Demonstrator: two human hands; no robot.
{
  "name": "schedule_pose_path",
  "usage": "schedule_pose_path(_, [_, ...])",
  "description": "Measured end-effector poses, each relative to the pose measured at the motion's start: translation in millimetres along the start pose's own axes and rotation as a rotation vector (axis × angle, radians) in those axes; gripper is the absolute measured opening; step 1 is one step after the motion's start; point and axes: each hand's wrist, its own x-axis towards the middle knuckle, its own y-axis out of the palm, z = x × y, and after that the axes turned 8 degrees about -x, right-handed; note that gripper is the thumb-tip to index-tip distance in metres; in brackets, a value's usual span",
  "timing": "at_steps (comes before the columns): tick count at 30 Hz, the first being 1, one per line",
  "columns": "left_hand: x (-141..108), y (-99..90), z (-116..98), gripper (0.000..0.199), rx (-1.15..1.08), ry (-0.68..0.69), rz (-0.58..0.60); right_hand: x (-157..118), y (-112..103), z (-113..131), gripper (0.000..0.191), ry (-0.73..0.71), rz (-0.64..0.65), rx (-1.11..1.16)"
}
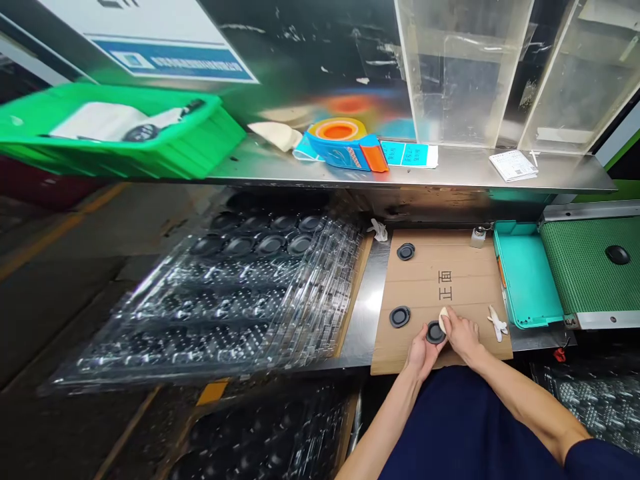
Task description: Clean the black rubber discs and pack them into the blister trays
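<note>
Low over the cardboard sheet, my left hand grips a round black part with a raised inner ring. My right hand pinches a small cream-white pad, possibly sponge or cloth, against that part's upper right edge. Its fingertips partly cover the pad. Two similar black round parts, one nearer and one farther, lie on the cardboard to the left. A crumpled white scrap rests right of my hands.
Clear plastic trays holding black round parts are stacked at left. A teal tray separates the cardboard from a green conveyor carrying a black part. A small bottle stands behind. The shelf above bears a green bin and tape.
</note>
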Motion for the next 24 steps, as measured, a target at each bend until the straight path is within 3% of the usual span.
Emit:
schedule_pose_path(10, [4.2,1.1,2.2,0.036,0.089,-0.062,0.100,5.7,0.2,4.6,0.050,-0.066,-0.056,0.100])
schedule_pose_path(15, [7.0,2.0,4.0,0.037,0.135,-0.036,0.072,2.5,7.4,7.9,0.051,-0.027,-0.054,0.086])
schedule_pose_path(18, [8.6,-0.6,4.2,0.038,0.132,-0.064,0.089,10.4,7.8,-1.0,0.049,-0.033,-0.037,0.114])
schedule_pose_path(22, [8.9,-7.0,-2.1,0.034,0.211,-0.021,0.034,35.4,-2.1,-24.7,0.052,0.138,-0.039,0.145])
schedule_pose_path(24, [7.7,-10.0,-10.4,0.036,0.195,-0.012,0.027,40.2,-1.4,-35.8,0.052,0.117,-0.038,0.175])
